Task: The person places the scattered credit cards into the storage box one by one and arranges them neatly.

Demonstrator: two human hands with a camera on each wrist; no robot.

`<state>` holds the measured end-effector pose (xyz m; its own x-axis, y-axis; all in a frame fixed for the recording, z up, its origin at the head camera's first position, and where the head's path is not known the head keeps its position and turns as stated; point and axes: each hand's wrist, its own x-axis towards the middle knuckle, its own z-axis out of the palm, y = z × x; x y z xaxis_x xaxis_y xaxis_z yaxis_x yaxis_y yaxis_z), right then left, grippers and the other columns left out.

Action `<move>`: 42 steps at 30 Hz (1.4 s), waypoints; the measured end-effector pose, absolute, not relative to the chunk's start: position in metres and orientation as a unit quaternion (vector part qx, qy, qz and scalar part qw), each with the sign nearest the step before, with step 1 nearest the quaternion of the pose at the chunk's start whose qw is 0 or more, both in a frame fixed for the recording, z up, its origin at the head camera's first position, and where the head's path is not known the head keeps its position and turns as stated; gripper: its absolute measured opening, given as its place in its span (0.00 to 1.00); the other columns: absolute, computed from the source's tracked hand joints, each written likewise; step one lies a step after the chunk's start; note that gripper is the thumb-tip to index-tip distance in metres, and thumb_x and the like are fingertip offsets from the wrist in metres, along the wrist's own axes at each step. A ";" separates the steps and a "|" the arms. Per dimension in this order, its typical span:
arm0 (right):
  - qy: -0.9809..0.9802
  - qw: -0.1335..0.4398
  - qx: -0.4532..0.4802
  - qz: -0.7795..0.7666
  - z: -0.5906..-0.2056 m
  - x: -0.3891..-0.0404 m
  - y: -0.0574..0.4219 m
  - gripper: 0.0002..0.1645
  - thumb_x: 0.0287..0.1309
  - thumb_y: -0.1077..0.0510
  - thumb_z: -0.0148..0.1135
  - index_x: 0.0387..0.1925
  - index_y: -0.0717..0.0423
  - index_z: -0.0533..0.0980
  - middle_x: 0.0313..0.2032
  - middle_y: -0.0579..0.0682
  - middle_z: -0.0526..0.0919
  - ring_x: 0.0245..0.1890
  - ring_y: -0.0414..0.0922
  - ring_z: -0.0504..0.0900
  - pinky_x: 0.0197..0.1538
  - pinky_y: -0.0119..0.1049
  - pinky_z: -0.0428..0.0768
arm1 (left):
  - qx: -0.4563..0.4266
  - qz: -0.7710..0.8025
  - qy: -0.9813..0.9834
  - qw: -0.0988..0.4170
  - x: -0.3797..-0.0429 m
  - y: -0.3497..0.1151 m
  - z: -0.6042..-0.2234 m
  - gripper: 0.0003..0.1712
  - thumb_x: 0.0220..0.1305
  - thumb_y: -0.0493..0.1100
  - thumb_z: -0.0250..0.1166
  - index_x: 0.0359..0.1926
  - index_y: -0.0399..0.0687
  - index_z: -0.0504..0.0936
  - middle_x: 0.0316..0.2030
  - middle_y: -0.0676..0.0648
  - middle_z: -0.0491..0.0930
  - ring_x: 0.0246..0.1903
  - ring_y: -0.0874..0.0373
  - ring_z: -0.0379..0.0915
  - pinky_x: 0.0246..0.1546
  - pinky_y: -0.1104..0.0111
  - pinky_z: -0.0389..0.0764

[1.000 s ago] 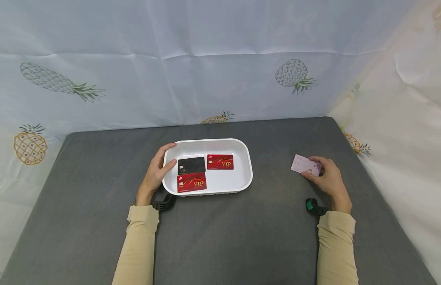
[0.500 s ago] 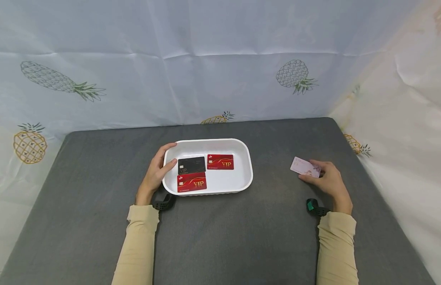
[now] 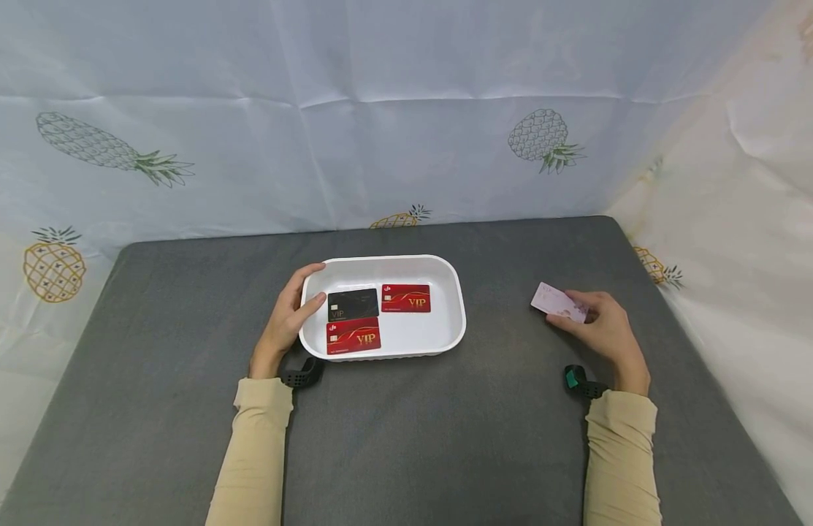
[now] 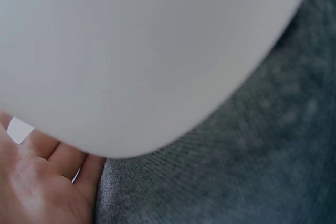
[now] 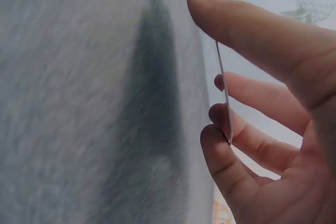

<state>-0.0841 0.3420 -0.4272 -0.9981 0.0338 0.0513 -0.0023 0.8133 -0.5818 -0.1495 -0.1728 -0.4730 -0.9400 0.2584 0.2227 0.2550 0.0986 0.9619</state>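
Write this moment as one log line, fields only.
left hand: holds white tray rim | right hand: pinches pale card | tray: three cards

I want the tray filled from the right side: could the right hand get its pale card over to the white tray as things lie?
Probably yes. The right hand pinches the pale card, and only bare grey table lies between it and the white tray. The left hand grips the tray's far side.
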 end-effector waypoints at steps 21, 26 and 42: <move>-0.942 0.011 0.012 0.335 -0.407 -0.086 0.312 0.39 0.56 0.50 0.77 0.64 0.65 0.76 0.54 0.65 0.76 0.47 0.56 0.78 0.39 0.20 0.69 | 0.173 0.652 0.739 0.003 -0.151 -0.174 -0.473 0.31 0.70 0.32 0.55 0.73 0.34 0.63 0.65 0.28 0.69 0.56 0.57 0.73 0.50 0.79 0.78; -0.943 -0.001 0.018 0.333 -0.403 -0.087 0.305 0.39 0.56 0.49 0.77 0.65 0.65 0.76 0.57 0.65 0.75 0.49 0.57 0.79 0.41 0.21 0.70 | 0.174 0.651 0.739 0.007 -0.151 -0.174 -0.472 0.32 0.70 0.32 0.56 0.73 0.35 0.62 0.65 0.27 0.68 0.56 0.54 0.73 0.49 0.78 0.79; -0.946 -0.001 0.049 0.321 -0.398 -0.091 0.282 0.38 0.54 0.53 0.78 0.63 0.65 0.77 0.55 0.64 0.78 0.50 0.59 0.79 0.52 0.53 0.77 | 0.176 0.655 0.734 0.001 -0.151 -0.174 -0.473 0.31 0.70 0.31 0.55 0.72 0.32 0.63 0.62 0.29 0.70 0.54 0.57 0.74 0.49 0.77 0.79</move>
<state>-0.0913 0.2819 -0.3978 -0.9953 -0.0922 0.0299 -0.0913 0.7889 -0.6077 -0.1513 -0.1736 -0.4734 -0.9380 0.2595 0.2297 0.2576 0.0789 0.9630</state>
